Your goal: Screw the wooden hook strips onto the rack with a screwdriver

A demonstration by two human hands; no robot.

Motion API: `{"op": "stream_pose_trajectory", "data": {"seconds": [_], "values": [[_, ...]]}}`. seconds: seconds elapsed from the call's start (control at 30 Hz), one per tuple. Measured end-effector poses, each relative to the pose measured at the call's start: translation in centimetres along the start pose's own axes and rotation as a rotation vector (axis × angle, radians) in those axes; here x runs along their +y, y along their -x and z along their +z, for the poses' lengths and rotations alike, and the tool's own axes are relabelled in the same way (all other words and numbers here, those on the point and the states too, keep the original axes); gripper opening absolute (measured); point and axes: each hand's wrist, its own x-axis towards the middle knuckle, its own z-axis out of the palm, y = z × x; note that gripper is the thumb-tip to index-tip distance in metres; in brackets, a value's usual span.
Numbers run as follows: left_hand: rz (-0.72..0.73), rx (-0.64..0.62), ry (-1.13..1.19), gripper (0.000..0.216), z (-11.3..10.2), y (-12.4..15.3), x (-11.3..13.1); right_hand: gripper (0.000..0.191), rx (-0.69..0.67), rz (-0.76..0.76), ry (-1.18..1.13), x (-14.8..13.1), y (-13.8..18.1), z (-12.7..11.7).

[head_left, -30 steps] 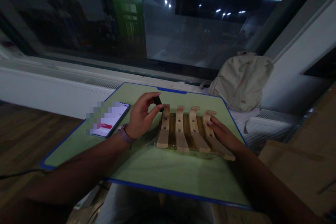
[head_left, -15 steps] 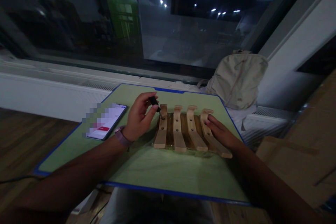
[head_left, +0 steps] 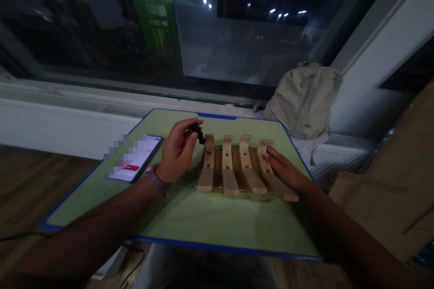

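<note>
My left hand (head_left: 179, 146) is closed around the black handle of a screwdriver (head_left: 197, 131). The handle leans, and its thin tip points down to the upper hole of the leftmost wooden hook. That hook belongs to a wooden hook rack (head_left: 227, 174), a brown glossy board carrying several pale curved hooks with dark round holes. Whether the tip sits inside the hole or on a screw head is too small to tell. At the rack's other end, my right hand (head_left: 283, 167) grips beside the rightmost hook, fingers partly hidden behind it.
A green table (head_left: 203, 219) with a blue edge bears the rack. Left of my left hand lies a phone (head_left: 135, 160) with a lit screen, partly pixelated. Beyond the table stand a beige backpack (head_left: 305, 99) and a window; a cardboard box (head_left: 366, 207) is on the right.
The view has shifted slightly, moving the scene a little left. The screwdriver's tilt differs slightly, with its tip still at the leftmost hook. My right hand keeps its place on the rack.
</note>
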Motion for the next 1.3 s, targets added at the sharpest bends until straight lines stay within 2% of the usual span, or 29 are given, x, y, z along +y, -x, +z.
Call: {"op": "stream_pose_trajectory", "data": {"seconds": [0.2,0.47,0.63,0.73,0.87,1.03,1.17,1.3], "values": [[0.044,0.068,-0.1,0.032,-0.27,-0.22,-0.21,0.038,-0.001,-0.014,-0.003,0.16,-0.01,-0.08],[-0.035,-0.011,0.041,0.036,0.09,0.02,0.29,0.035,0.022,-0.003,0.002,0.2,0.01,0.01],[0.025,0.03,-0.043,0.035,-0.18,-0.27,-0.1,0.038,0.006,0.02,-0.001,0.09,0.01,-0.01],[-0.02,0.059,-0.092,0.036,-0.27,-0.32,-0.35,0.039,0.011,0.032,0.012,0.36,0.04,-0.12],[-0.058,0.021,-0.033,0.042,-0.09,-0.06,-0.29,0.038,0.006,0.024,0.032,0.53,0.01,-0.2],[0.005,0.008,-0.02,0.032,-0.12,-0.08,-0.18,0.034,0.016,-0.001,0.008,0.06,-0.02,-0.12],[0.067,0.085,-0.067,0.027,-0.29,-0.52,-0.22,0.034,-0.002,0.011,0.021,-0.08,0.0,-0.17],[0.013,0.086,-0.013,0.026,-0.11,-0.52,0.05,0.039,0.008,0.026,0.017,0.49,-0.12,-0.16]]}}
